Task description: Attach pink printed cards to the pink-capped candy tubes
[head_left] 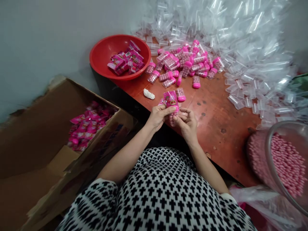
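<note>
My left hand (159,116) and my right hand (186,122) meet over the near edge of a reddish-brown table (216,118). Together they pinch a small clear vial of pink candy (172,119) with a pink printed wrapper (170,98) standing up around its top. Left fingers are closed on the wrapper, right fingers on the vial's lower part. Just beyond lies a filled vial with a pink cap (181,94) and a crumpled white scrap (149,94).
A red bowl (103,54) holds pink wrappers. Several filled pink-capped vials (185,62) lie behind, with a big heap of empty clear vials (240,41) at the back right. A cardboard box (36,134) with wrapped packs stands left. A clear jar of pink candy (284,160) sits right.
</note>
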Tool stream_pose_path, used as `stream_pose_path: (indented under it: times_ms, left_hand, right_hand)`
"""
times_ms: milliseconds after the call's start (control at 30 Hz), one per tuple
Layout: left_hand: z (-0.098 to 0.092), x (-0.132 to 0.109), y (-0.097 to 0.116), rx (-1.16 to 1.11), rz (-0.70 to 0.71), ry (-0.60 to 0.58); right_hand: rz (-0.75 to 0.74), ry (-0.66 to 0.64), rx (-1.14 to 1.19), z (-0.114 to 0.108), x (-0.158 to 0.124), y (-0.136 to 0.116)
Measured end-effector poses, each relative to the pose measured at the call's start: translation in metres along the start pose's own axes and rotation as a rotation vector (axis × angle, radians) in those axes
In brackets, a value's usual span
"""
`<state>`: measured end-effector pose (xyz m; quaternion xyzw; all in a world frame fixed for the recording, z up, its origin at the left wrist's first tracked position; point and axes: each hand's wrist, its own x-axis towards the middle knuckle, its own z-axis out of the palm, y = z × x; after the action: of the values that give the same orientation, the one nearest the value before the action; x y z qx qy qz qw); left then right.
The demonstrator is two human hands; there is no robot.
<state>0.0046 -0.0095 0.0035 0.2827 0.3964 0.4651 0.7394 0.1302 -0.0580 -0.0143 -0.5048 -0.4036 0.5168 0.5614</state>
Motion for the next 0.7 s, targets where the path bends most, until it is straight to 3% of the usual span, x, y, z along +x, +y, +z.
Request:
stream_pose_path:
  times_ms: [100,200,300,467,700]
  left_hand:
    - [0.000,0.000,0.003,0.045,-0.032,-0.032]
    - [-0.002,0.000,0.005,0.097,-0.040,-0.070]
    - [0.000,-0.002,0.001,0.091,0.000,-0.040]
    - [0.004,-0.006,-0.005,0.053,-0.048,-0.048]
    - [-0.003,-0.010,-0.005,-0.112,-0.050,0.043]
  right_hand:
    - [0.089,-0.049,0.133,-0.001,0.000,-0.001]
    - [0.012,0.010,0.024,0.000,-0.004,-0.003]
    - [-0.048,0.052,-0.050,0.001,-0.004,-0.006]
    - [0.084,0.013,0.178,0.001,0.005,-0.007]
    - [0.070,-0.081,0.152,-0.001,-0.003,-0.007]
